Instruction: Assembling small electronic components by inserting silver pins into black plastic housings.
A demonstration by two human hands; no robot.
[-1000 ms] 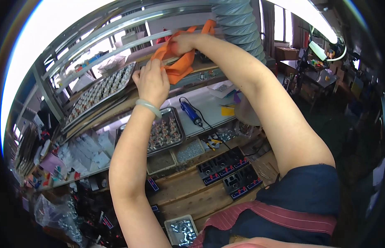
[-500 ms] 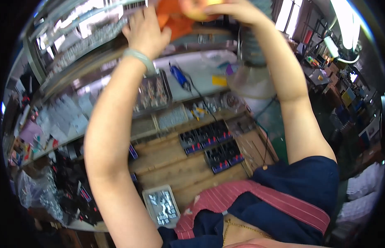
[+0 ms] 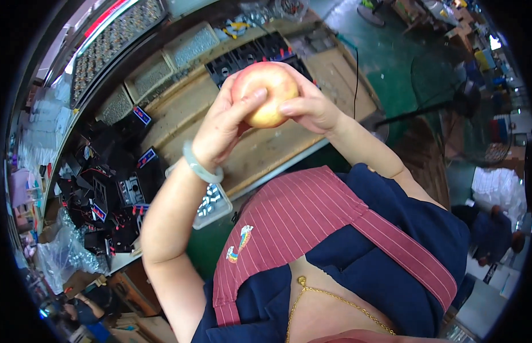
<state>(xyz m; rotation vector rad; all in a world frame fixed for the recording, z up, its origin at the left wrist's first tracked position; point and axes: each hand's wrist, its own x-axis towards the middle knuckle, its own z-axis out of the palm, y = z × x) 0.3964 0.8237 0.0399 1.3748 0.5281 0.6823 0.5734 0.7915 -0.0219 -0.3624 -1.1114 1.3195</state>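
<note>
- An apple (image 3: 265, 94), yellow with a red blush, is held up between both hands, above the tabletop (image 3: 260, 151) and close to the camera.
- The left hand (image 3: 223, 131) is closed around the apple's left side, its thumb laid across the front of the fruit.
- The right hand (image 3: 309, 106) is wrapped around the apple's right side, its fingertips pressed against the skin.
- A pale green bangle (image 3: 200, 166) is worn on the left wrist.
- A clear plastic tray (image 3: 212, 203) of small metal parts is seen beneath the left forearm, at the tabletop's near edge.
- Black boxes with blue labels (image 3: 143, 157) are piled further left.
- A red striped apron (image 3: 294, 217) is worn over dark blue clothing.
</note>
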